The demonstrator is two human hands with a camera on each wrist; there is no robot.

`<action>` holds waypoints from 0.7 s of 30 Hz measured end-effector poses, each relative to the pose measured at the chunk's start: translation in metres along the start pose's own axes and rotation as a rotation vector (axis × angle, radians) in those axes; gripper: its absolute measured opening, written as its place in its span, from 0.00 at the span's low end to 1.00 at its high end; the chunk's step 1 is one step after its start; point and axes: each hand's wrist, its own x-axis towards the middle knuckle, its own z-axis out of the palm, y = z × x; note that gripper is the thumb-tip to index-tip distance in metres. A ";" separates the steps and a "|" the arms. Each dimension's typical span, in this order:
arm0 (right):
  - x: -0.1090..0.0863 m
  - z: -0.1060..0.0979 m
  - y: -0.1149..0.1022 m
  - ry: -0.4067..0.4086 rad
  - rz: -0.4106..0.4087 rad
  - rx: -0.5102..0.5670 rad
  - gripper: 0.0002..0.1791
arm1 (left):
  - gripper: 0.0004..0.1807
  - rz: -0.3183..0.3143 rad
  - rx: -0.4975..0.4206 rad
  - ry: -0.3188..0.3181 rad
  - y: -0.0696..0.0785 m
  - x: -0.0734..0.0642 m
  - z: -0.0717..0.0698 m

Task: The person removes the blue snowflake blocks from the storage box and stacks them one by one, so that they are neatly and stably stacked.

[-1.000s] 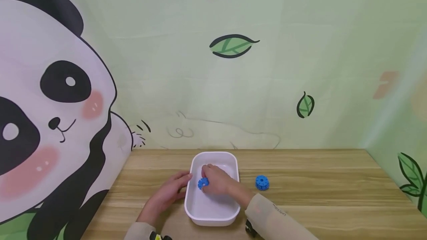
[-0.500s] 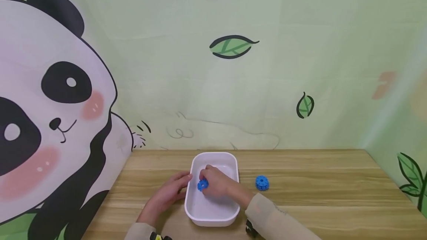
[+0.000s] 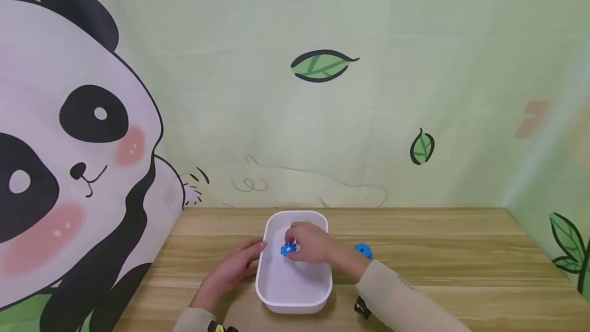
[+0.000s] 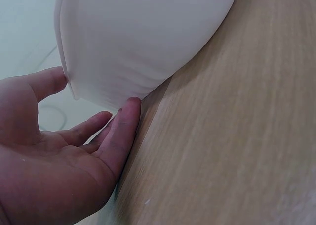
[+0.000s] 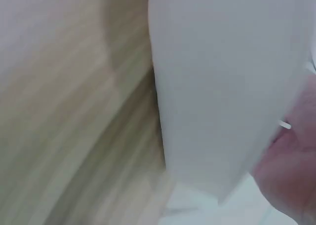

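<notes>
My right hand [image 3: 313, 242] pinches a blue notched plastic disc [image 3: 283, 251] between thumb and fingers, over the inside of a white box [image 3: 295, 305]. Outside the box's left wall, my left hand [image 3: 232, 265] rests with its thumb at the rim. The left wrist view shows loosely extended fingers of the left hand [image 4: 64, 151] against the white box wall [image 4: 133, 32]. In the right wrist view, the box's side [image 5: 222, 76] covers much of the right hand [image 5: 296, 160], and the disc is hidden there.
More blue notched discs [image 3: 363, 246], seen earlier as a small stack, lie on the wooden table [image 3: 438, 260] right of the box, partly behind my right forearm. A wall cloth [image 3: 258, 132] with a panda and leaves stands behind the table.
My right hand has lifted and shifted right with the blue disc, from the box's left side toward its middle. The right forearm now partly covers the stack. My left hand stays put.
</notes>
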 end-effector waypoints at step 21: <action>-0.097 -0.052 0.067 0.188 0.166 0.121 0.13 | 0.38 -0.006 0.005 0.009 -0.001 0.000 -0.001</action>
